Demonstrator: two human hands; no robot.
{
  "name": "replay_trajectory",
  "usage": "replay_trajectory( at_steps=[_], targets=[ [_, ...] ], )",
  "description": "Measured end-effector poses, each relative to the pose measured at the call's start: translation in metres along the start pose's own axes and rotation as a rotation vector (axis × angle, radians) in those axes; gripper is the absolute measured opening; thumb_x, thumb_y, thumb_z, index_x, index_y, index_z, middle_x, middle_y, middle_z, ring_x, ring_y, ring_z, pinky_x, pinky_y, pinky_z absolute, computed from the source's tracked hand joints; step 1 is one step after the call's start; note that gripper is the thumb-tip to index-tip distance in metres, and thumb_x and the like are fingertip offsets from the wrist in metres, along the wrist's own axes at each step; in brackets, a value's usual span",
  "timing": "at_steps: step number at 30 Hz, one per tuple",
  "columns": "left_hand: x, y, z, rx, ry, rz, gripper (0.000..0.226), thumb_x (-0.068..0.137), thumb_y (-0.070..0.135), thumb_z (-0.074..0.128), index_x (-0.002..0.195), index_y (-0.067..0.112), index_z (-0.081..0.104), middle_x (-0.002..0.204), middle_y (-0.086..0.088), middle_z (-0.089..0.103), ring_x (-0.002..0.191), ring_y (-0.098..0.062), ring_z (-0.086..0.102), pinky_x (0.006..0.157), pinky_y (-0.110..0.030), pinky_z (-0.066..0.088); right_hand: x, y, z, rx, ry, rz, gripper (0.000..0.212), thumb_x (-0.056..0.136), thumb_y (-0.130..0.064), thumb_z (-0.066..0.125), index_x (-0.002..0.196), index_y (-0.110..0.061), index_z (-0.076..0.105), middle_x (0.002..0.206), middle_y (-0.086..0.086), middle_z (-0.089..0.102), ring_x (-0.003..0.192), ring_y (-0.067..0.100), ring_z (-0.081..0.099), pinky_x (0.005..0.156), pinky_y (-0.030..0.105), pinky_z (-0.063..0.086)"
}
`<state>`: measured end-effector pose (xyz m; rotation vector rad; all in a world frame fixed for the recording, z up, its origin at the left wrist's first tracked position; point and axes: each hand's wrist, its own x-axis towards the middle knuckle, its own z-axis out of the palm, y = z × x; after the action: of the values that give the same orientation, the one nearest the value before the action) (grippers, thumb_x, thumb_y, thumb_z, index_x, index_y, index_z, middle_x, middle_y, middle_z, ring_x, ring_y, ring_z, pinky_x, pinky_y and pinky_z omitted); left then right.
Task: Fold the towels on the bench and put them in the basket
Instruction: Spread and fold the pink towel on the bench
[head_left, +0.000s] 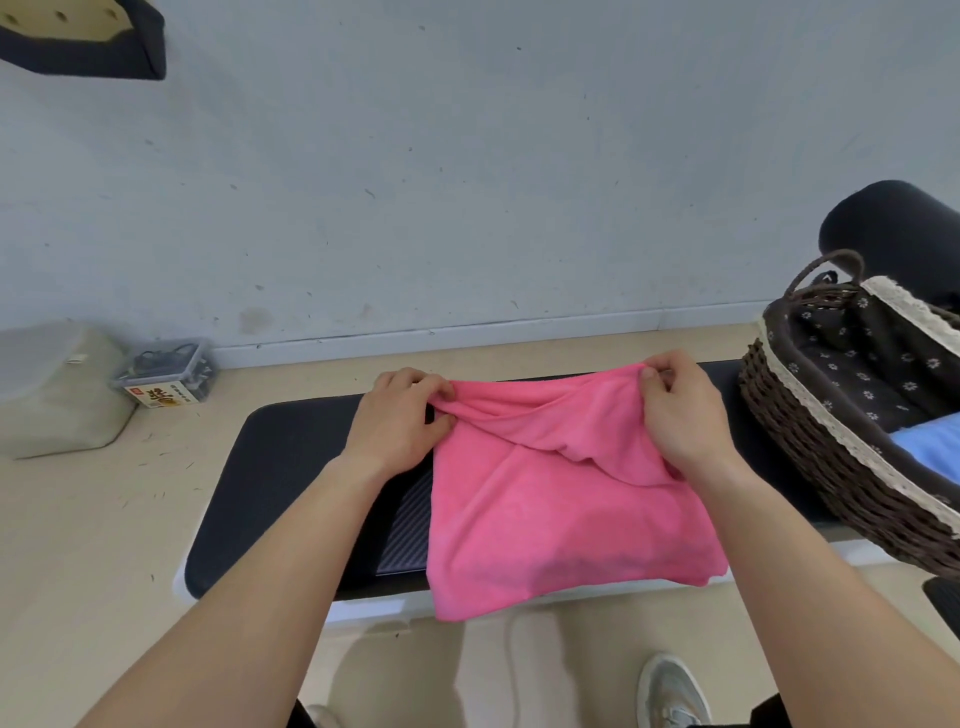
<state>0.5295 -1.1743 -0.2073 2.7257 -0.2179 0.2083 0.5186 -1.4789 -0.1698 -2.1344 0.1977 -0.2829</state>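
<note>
The pink towel (561, 499) lies on the bench (291, 467), its near edge hanging over the front. My left grip (400, 415) and right grip (680, 410) each pinch a far corner. Bare bench lies left of them, and the basket (810, 457) sits just to the right.

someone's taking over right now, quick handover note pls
Left hand pinches the pink towel's far left corner, right hand its far right corner.
Towel lies on the bench, far edge lifted, fold unfinished.
Basket at the bench's right end holds a blue cloth, likely a towel already done.
Left: finish folding the pink towel, put it in the basket.
</note>
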Motion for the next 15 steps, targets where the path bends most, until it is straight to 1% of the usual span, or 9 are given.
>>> replay_trajectory(
  at_steps=[2,4,6,8,10,12,13,15],
  targets=[
    [0.003,-0.005,-0.001,-0.025,-0.013,-0.037,0.019,0.09,0.041,0.064,0.108,0.035,0.066,0.123,0.007,0.055,0.122,-0.022,0.041,0.1,-0.04,0.041,0.002,0.002,0.0,-0.014,0.002,0.002,0.01,0.103,-0.021,0.045,0.104,-0.022,0.055,0.091,-0.011,0.057,0.094,0.016,0.054,0.078,0.027,0.035],
    [0.006,-0.01,-0.006,-0.04,0.007,-0.064,0.014,0.09,0.044,0.064,0.099,0.034,0.068,0.118,0.007,0.057,0.118,-0.022,0.044,0.097,-0.042,0.042,0.003,0.004,-0.001,-0.022,0.009,0.01,0.01,0.103,-0.02,0.044,0.104,-0.02,0.054,0.089,-0.011,0.056,0.094,0.017,0.053,0.078,0.027,0.035],
    [0.007,-0.015,-0.015,-0.035,0.029,-0.077,0.015,0.088,0.049,0.065,0.085,0.033,0.066,0.108,0.009,0.06,0.108,-0.021,0.051,0.092,-0.043,0.046,0.005,0.004,-0.002,-0.016,0.032,0.02,0.011,0.103,-0.019,0.043,0.105,-0.018,0.054,0.094,-0.005,0.058,0.094,0.019,0.053,0.078,0.028,0.035],
    [0.005,-0.017,-0.027,-0.081,0.037,-0.091,0.024,0.083,0.053,0.068,0.074,0.032,0.06,0.093,0.011,0.063,0.093,-0.017,0.057,0.082,-0.04,0.049,0.004,0.003,-0.002,-0.011,0.05,0.024,0.011,0.104,-0.02,0.042,0.107,-0.017,0.053,0.101,0.0,0.058,0.095,0.019,0.053,0.078,0.028,0.035],
    [-0.003,-0.012,-0.038,-0.258,0.073,-0.134,0.032,0.08,0.049,0.074,0.07,0.023,0.058,0.078,0.009,0.065,0.078,-0.013,0.059,0.07,-0.034,0.048,0.002,-0.001,0.0,-0.024,0.049,0.011,0.012,0.105,-0.02,0.041,0.107,-0.016,0.052,0.102,0.001,0.057,0.094,0.02,0.051,0.078,0.029,0.035],
    [-0.014,-0.008,-0.047,-0.427,0.141,-0.182,0.033,0.08,0.038,0.08,0.072,0.015,0.057,0.07,0.004,0.064,0.066,-0.01,0.056,0.063,-0.026,0.044,-0.003,-0.007,0.002,-0.014,0.043,-0.004,0.014,0.105,-0.021,0.04,0.109,-0.015,0.052,0.102,0.001,0.057,0.094,0.02,0.052,0.077,0.029,0.034],
    [-0.022,-0.006,-0.052,-0.492,0.168,-0.196,0.031,0.079,0.032,0.082,0.074,0.013,0.058,0.07,0.002,0.064,0.065,-0.009,0.055,0.062,-0.024,0.044,-0.007,-0.01,0.002,-0.009,0.036,-0.017,0.017,0.105,-0.021,0.04,0.111,-0.013,0.054,0.102,0.001,0.058,0.095,0.02,0.052,0.077,0.029,0.034],
    [-0.036,-0.007,-0.062,-0.558,0.2,-0.205,0.025,0.078,0.023,0.084,0.078,0.013,0.06,0.073,0.001,0.065,0.068,-0.01,0.058,0.065,-0.023,0.046,-0.016,-0.018,0.001,-0.003,0.028,-0.055,0.021,0.105,-0.021,0.041,0.114,-0.009,0.055,0.102,0.002,0.058,0.097,0.021,0.052,0.077,0.028,0.033]
  ],
)
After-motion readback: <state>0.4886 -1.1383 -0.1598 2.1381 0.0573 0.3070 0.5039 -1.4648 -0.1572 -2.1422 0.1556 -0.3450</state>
